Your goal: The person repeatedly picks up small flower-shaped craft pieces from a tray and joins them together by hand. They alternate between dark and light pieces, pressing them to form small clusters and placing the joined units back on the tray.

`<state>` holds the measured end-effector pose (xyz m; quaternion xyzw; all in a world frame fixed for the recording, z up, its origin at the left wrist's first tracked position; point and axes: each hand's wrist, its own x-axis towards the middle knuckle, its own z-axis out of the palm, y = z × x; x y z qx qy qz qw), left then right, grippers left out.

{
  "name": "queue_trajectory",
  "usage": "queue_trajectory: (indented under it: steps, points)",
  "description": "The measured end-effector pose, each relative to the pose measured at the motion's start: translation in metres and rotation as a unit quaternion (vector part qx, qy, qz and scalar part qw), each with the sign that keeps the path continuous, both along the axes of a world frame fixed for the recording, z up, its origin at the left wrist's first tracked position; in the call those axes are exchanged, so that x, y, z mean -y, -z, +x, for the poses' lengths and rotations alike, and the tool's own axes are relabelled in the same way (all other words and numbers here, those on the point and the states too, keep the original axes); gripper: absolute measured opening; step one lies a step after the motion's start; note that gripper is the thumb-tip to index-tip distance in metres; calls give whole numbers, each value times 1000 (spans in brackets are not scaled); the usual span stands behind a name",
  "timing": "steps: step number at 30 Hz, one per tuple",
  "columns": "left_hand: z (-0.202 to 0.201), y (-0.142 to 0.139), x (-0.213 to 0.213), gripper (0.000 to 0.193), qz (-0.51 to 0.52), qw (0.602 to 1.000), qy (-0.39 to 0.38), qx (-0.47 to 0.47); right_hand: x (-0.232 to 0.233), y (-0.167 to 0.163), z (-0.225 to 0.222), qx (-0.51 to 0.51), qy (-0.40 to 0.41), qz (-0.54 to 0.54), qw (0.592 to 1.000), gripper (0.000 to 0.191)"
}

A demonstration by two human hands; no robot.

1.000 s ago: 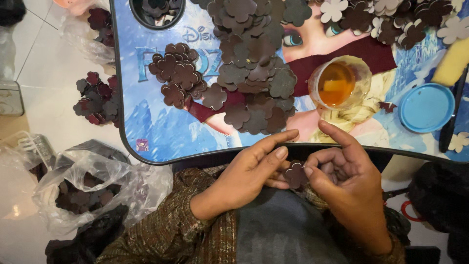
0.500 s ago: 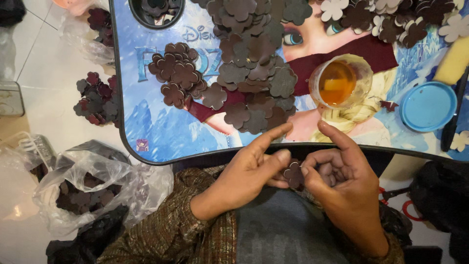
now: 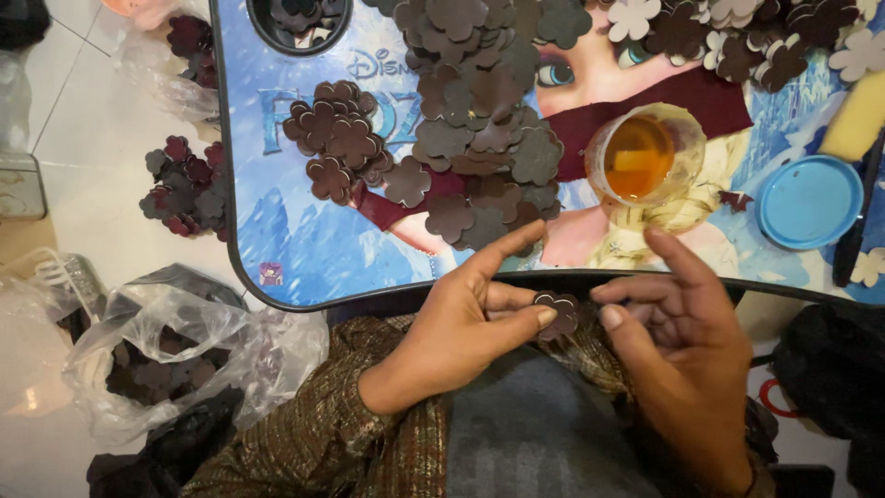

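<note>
The small dark brown flower-shaped cutout (image 3: 556,312), flat with rounded petals, sits above my lap at the blue picture-printed desk (image 3: 304,249) edge. My left hand (image 3: 461,323) pinches it in a narrow grip; my right hand (image 3: 682,341) touches it, fingers loosely curled.

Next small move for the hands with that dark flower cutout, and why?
Probably set it on the tray. The left hand pinches the small dark brown flower-shaped foam cutout at its fingertips, with the right hand touching its other edge, just below the blue picture-printed lap tray, where the pile of matching brown cutouts lies.
</note>
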<state>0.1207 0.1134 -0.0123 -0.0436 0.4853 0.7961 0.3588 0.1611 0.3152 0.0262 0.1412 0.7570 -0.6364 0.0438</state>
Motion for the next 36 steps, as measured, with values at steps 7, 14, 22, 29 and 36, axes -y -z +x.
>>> queue_trajectory:
  steps: [7,14,22,29,36]
  points:
    - [0,-3,-4,81,2,1000,-22,-9,3,12,-3,56,-23,-38,997,84]
    - [-1,2,-8,83,6,998,-53,-21,3,16,-6,43,-13,-65,997,79]
    - [-1,6,-6,84,-13,997,-60,-38,2,16,-5,44,-16,-68,997,78]
    - [-2,4,-5,85,-22,998,-46,-26,3,17,-5,52,-6,-53,997,77]
    - [-1,3,-3,84,-9,999,-41,-27,5,17,-6,43,-16,-49,998,77]
